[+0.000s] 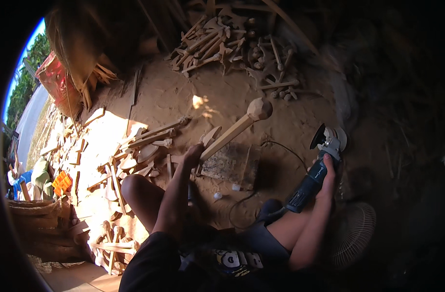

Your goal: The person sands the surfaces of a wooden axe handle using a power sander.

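My left hand [193, 155] is closed around the lower end of a pale wooden stick with a faceted, rounded knob [236, 127] at its far end. The stick slants up to the right, above a dark flat block [231, 164] on the ground. In my right hand [328, 179] is a dark angle grinder [307, 186], gripped by its body, with its disc end upward. The grinder stands apart from the stick, to its right. Whether its disc turns I cannot tell.
Rough-cut wooden pieces [147, 146] lie on my left, and more knobbed sticks [116, 246] at the lower left. A large heap of wooden pieces [210, 41] rests at the back. A cable [286, 148] curves over the dusty ground. A round wire fan guard [356, 233] stands near my right arm.
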`<state>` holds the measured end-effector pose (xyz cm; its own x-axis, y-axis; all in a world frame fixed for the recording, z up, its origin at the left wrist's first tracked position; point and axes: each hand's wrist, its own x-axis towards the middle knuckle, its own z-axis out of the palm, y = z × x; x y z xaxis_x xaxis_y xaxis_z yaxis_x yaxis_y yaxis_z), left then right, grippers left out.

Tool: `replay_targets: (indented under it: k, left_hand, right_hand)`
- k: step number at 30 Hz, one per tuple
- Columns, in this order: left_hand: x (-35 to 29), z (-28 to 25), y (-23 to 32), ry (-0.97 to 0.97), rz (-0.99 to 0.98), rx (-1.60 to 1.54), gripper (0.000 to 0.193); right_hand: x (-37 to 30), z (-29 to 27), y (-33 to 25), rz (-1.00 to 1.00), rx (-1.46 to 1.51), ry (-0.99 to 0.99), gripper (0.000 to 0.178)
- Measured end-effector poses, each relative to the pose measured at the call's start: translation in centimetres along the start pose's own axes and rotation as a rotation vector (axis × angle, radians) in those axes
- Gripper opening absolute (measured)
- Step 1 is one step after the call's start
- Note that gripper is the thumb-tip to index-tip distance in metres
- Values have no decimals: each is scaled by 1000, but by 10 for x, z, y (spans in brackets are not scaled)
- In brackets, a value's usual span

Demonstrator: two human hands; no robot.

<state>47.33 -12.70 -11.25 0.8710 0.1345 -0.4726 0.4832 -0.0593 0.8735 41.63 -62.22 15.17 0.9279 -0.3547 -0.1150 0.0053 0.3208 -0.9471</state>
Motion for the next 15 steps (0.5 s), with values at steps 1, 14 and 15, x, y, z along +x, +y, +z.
replay_targets:
  k: [1, 14, 15]
  left_hand:
    - [-3, -5, -9, -116, -87, -70, 41]
    - [-40, 36, 47, -1124, -830, -1329, 52]
    - [-46, 47, 51, -1000, -828, -1400, 52]
  right_hand:
    - [1, -6, 11, 18, 13, -10, 60]
    - [-3, -21, 27, 243, 67, 19, 46]
    - [-2, -25, 30, 232, 49, 26, 46]
